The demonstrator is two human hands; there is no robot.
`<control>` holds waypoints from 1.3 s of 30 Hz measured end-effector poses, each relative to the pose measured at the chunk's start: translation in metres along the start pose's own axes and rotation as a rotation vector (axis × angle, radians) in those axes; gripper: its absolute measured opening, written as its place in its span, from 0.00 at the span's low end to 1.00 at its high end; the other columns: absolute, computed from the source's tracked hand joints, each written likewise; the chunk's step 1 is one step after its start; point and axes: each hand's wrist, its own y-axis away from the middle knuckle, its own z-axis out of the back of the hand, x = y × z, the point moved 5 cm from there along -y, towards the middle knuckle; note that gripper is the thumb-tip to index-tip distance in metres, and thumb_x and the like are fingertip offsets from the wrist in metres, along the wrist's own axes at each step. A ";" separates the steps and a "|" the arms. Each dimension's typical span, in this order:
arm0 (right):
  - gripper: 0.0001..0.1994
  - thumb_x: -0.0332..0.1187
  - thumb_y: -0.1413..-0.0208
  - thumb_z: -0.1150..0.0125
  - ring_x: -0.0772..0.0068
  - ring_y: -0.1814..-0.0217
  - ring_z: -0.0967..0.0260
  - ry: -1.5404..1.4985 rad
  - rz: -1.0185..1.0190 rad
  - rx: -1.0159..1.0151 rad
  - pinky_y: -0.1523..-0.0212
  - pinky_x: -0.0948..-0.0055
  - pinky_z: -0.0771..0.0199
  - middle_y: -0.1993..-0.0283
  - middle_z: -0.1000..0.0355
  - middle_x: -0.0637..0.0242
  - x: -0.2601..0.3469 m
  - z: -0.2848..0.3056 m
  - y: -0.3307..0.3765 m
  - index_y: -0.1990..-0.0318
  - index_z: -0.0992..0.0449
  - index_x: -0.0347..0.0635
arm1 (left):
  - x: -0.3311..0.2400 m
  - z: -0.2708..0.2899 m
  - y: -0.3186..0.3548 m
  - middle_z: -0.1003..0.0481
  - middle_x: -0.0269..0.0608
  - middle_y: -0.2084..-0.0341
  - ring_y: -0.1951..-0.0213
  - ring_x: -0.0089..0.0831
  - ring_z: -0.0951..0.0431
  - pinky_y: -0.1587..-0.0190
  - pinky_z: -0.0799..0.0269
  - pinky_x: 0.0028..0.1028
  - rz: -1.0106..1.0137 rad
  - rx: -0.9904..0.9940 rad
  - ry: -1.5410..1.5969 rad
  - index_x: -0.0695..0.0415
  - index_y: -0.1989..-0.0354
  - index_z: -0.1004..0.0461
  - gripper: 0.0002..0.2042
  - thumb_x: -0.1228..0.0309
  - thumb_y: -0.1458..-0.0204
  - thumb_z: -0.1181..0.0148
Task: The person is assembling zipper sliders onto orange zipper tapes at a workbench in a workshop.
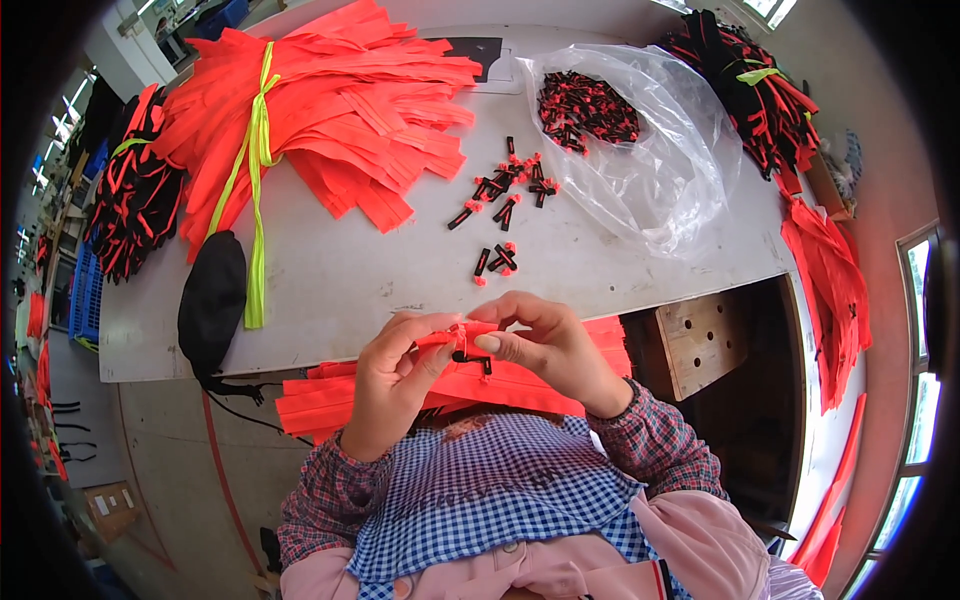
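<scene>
Your left hand (395, 385) and right hand (550, 345) pinch an orange zipper strip (462, 335) with its black slider (470, 357) above the surface (350, 280).

Grey table (350, 270) bears orange zipper bundle (340, 110), loose sliders (505, 190), plastic bag (650, 150).

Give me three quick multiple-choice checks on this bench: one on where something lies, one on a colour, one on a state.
1. Where do the loose sliders lie?
A. on the table
B. on the floor
C. on the black pouch

2. What colour is the tie round the big orange bundle?
A. blue
B. yellow-green
C. white

3. What state is the clear bag in?
A. knotted shut
B. empty
C. open, holding sliders

Key: 1 A, they are scattered on the grey table; 2 B, the strip is bright yellow-green; 3 C, its mouth gapes and sliders fill it.
</scene>
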 end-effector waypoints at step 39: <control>0.04 0.26 0.38 0.44 0.88 0.63 0.37 -0.522 -0.024 0.229 0.59 0.82 0.33 0.66 0.32 0.78 -0.020 -0.026 -0.010 0.66 0.31 0.41 | 0.019 0.000 0.003 0.25 0.38 0.52 0.50 0.23 0.26 0.45 0.29 0.25 0.294 0.192 0.475 0.64 0.47 0.28 0.13 0.78 0.39 0.44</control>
